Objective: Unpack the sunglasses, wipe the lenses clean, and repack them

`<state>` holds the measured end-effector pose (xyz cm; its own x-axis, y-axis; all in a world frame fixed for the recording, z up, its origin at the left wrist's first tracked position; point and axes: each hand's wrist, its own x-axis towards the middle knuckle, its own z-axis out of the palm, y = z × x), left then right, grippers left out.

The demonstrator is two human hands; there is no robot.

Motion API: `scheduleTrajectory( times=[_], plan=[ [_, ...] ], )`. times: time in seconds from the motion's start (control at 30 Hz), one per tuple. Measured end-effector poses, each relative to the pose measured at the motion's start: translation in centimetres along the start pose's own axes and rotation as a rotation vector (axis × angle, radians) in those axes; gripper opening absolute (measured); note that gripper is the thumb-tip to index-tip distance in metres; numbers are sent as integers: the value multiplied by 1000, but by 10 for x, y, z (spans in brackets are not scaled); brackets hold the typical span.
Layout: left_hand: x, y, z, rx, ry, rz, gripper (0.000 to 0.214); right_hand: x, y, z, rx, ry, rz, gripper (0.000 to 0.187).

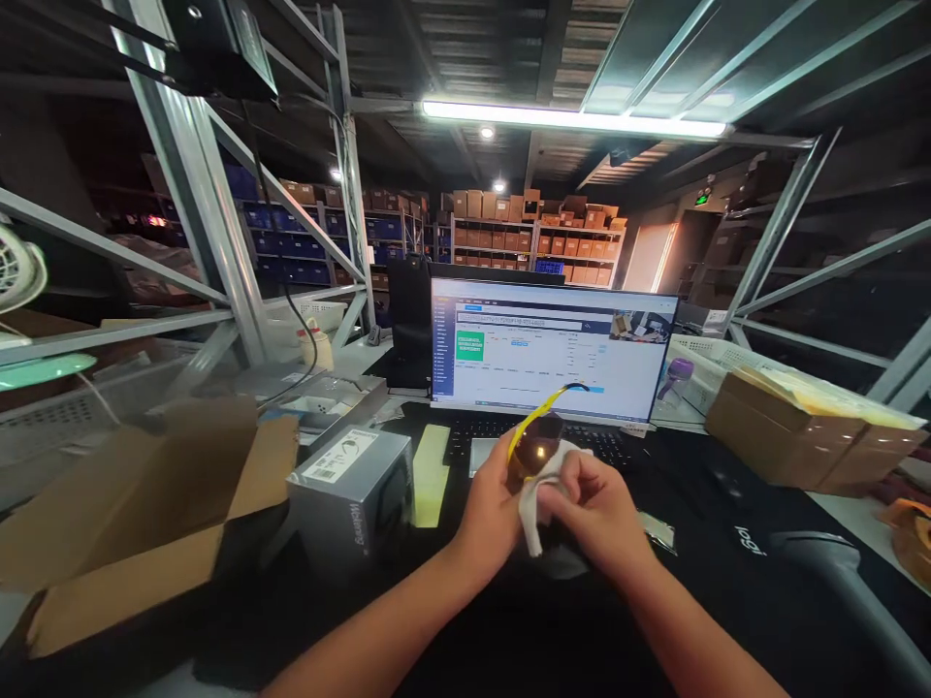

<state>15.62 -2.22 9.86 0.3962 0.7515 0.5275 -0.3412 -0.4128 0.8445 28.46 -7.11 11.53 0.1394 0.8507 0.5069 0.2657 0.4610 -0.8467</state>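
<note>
Both hands meet over the black desk mat in front of the laptop. My left hand [489, 504] is closed on a pair of glasses [536, 449] with a dark amber lens and a yellow arm that sticks up toward the screen. My right hand [591, 504] pinches a white cloth [534, 509] against the lens. The cloth hangs down between the two hands. Part of the glasses is hidden behind my fingers.
A laptop [549, 351] with a lit screen stands behind the hands. A grey product box [354, 494] and an open cardboard box [131, 514] lie at left, a brown carton [792, 427] at right. A yellow pad [431, 473] lies beside the keyboard. Metal shelving frames both sides.
</note>
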Motion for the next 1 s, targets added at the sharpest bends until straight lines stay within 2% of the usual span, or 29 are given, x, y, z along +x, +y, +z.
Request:
scheduleTrajectory(
  times=[0.1, 0.2, 0.4, 0.5, 0.57, 0.67, 0.8, 0.9, 1.0],
  plan=[
    [-5, -2, 1, 197, -17, 86, 51, -9, 6, 12, -118, 180, -42, 50],
    [-9, -5, 2, 303, -24, 143, 54, -13, 8, 15, -62, 313, -1, 52],
    [-14, -14, 3, 533, -62, 250, 55, 4, -5, -7, 507, 263, 210, 62],
    [-14, -14, 2, 593, -55, 253, 56, 10, -3, -9, 618, 269, 234, 65],
    [-12, -13, 0, 578, -33, 209, 57, 8, 2, -1, 565, 285, 186, 61],
    [-9, -12, -6, 511, -2, 149, 56, 0, 8, 13, 330, 253, 99, 55],
    [-6, -11, -11, 474, -1, 157, 53, -6, 10, 19, 109, 210, 30, 52],
    [-5, -15, -9, 492, 1, 170, 52, -5, 8, 14, 110, 193, 47, 51],
    [-8, -20, -6, 478, -6, 227, 54, -2, 3, 6, 267, 168, 104, 52]
  ],
)
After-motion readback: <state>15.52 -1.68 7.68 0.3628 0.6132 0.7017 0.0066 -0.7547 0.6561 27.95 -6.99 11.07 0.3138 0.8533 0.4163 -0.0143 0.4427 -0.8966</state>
